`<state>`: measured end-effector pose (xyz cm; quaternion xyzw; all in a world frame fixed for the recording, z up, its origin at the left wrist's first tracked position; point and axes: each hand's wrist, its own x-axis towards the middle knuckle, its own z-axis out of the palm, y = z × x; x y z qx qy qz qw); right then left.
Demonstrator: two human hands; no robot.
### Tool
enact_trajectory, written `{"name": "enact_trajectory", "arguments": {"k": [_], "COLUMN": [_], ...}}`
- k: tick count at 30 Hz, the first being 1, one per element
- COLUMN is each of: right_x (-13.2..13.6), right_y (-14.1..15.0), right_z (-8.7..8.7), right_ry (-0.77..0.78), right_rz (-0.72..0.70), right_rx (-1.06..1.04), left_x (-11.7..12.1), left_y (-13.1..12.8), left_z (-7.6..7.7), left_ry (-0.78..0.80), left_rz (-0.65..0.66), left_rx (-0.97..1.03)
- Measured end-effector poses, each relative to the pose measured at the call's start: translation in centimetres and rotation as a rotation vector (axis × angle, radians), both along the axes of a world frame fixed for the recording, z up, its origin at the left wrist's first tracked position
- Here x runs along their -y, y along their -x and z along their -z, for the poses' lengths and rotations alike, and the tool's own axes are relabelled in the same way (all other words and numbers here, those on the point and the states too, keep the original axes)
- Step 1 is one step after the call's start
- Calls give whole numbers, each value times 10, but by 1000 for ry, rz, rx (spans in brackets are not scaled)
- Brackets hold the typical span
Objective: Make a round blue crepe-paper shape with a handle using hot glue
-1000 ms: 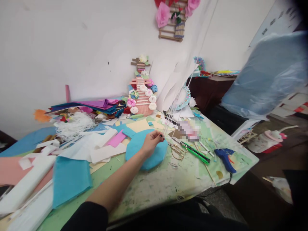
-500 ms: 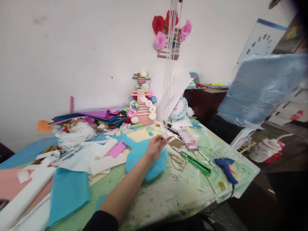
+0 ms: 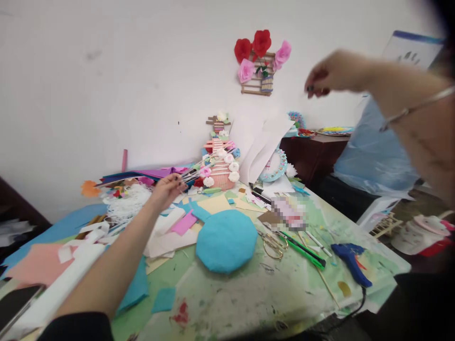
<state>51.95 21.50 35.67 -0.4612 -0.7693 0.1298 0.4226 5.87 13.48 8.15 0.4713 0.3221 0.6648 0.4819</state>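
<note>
My left hand (image 3: 168,190) is closed at the left of the table, pinching a bunch of thin white cords (image 3: 194,170). From these fingers the cords slant up to the right, then fade against the pale wall on a line toward my right hand (image 3: 329,76). Raised at the upper right and blurred, my right hand has its fingertips pinched together; the cord ends there are too faint to see. Below and between the hands lies a round blue paper-covered disc (image 3: 226,241) with a short strip at its upper left.
Gold-handled scissors (image 3: 273,246), a green utility knife (image 3: 304,251) and a blue glue gun (image 3: 350,263) lie on the right. Tangled white string (image 3: 130,203) and paper sheets cover the left. A flower-decorated lute-shaped craft (image 3: 220,166) leans on the wall.
My left hand has moved left, off the blue disc. My right hand has come into view at the upper right. The cords have swung from nearly vertical to slanting, and the view has shifted.
</note>
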Motion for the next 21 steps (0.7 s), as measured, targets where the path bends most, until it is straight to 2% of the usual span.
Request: {"name": "enact_trajectory", "arguments": {"k": [2, 6, 9, 12, 15, 17, 19, 21], "right_x": [-6, -15, -12, 0, 11, 15, 17, 20], "right_y": [5, 19, 42, 74, 106, 125, 143, 161], "right_z": [41, 163, 242, 293, 319, 320, 308, 284], "right_ry": [110, 303, 406, 478, 509, 499, 457, 386], "right_rz": [15, -86, -196, -315, -405, -432, -444, -465], "right_rx": [15, -56, -107, -142, -170, -194, -236, -299], "left_x": [3, 15, 21, 24, 23, 22, 20, 17], "left_y": [36, 81, 91, 87, 69, 50, 26, 0], "left_z": [-31, -90, -134, -181, -224, -246, -260, -265], "left_ry": [-6, 5, 22, 28, 51, 73, 106, 152], "left_rz": [-76, -181, -239, -307, -348, -335, -309, -279], "left_rx": [-84, -306, -499, -671, -820, -907, -982, -1047]}}
